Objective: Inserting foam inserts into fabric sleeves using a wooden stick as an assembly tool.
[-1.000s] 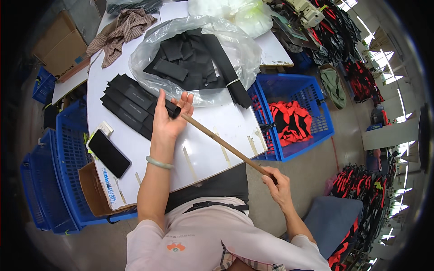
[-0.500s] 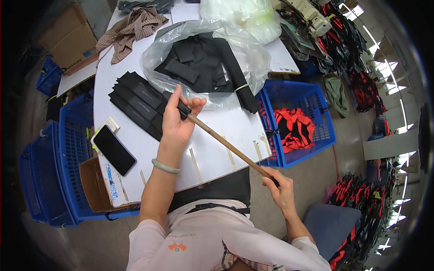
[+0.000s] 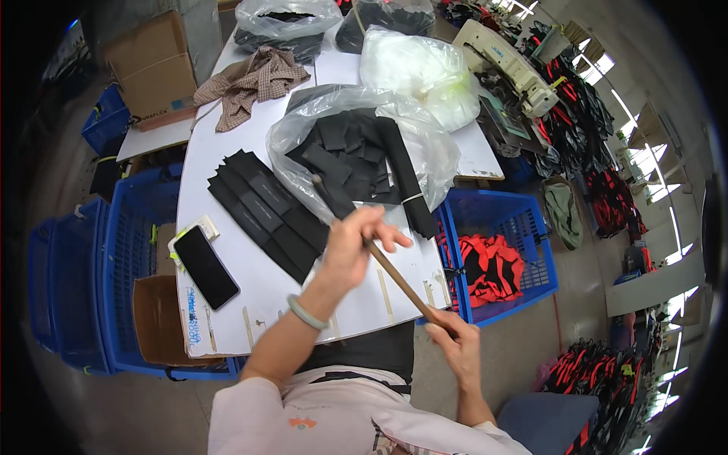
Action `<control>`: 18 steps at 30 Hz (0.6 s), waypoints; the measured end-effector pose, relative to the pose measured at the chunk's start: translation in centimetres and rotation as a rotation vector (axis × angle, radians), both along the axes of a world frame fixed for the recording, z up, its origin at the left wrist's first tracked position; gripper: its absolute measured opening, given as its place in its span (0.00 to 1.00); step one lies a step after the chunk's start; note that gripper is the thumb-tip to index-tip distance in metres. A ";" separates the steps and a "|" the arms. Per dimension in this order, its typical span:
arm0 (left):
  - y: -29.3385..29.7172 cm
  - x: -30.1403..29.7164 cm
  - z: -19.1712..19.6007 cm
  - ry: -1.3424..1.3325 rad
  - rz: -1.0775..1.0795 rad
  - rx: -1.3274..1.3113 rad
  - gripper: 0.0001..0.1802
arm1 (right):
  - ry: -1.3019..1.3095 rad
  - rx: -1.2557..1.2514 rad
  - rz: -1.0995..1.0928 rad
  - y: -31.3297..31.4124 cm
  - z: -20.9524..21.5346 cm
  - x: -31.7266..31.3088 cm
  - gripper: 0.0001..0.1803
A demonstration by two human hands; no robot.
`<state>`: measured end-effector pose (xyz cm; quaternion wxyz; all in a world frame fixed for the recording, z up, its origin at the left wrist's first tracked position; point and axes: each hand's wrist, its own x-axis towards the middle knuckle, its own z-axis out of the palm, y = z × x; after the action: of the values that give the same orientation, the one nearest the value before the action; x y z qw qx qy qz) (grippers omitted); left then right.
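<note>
Head view: stick [image 3: 401, 280] extends beyond left hand [image 3: 353, 246], fingers splayed; right hand [image 3: 458, 339] grips it.

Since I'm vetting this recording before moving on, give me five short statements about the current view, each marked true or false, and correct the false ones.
1. The right hand grips the wooden stick. True.
2. The right wrist wears a bracelet. False: the bracelet is on the left wrist.
3. The phone lies on the white table, left of the black strips. True.
4. The checked cloth is inside the clear bag. False: the checked cloth lies outside it, on the table.
5. The blue crate right of the table holds red and black pieces. True.
</note>
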<state>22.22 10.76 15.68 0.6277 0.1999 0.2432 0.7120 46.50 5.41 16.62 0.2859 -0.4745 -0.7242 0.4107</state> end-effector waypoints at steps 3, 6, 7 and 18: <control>-1.9 3.2 -0.2 0.046 0.007 0.116 0.17 | 0.240 -0.159 -0.001 0.2 -0.6 -4.2 0.16; -1.8 -0.4 0.4 0.011 0.154 0.165 0.18 | 0.231 -0.231 0.013 -0.1 -1.4 -1.8 0.16; -1.4 -1.1 0.8 -0.073 0.158 0.144 0.18 | 0.198 -0.275 0.001 -0.2 -1.6 -0.6 0.17; -1.5 0.3 1.2 -0.028 0.146 0.292 0.31 | 0.652 -0.806 0.176 -0.6 -1.8 -3.9 0.14</control>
<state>22.53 9.25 16.85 0.5418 0.2607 0.1422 0.7863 42.63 4.79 14.77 0.2556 -0.3318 -0.4194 0.8054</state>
